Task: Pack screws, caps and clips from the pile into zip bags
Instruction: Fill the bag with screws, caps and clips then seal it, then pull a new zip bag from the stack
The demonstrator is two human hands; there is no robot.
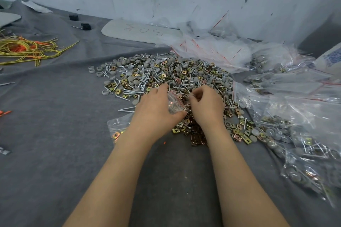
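A big pile (166,73) of silver screws, grey round caps and brass-coloured clips lies on the grey cloth in the middle. My left hand (156,107) grips a small clear zip bag (174,102) with a red seal line, held at the pile's near edge. My right hand (206,105) is right beside the bag's mouth, fingers curled and pinched on screws from the pile. What is inside the bag is hard to make out.
Filled zip bags (299,145) are heaped at the right, empty ones (212,49) behind the pile. Another bag with clips (118,129) lies under my left wrist. Yellow and orange wires (27,49) sit far left; a grey card (142,31) and black blocks (85,26) lie by the wall.
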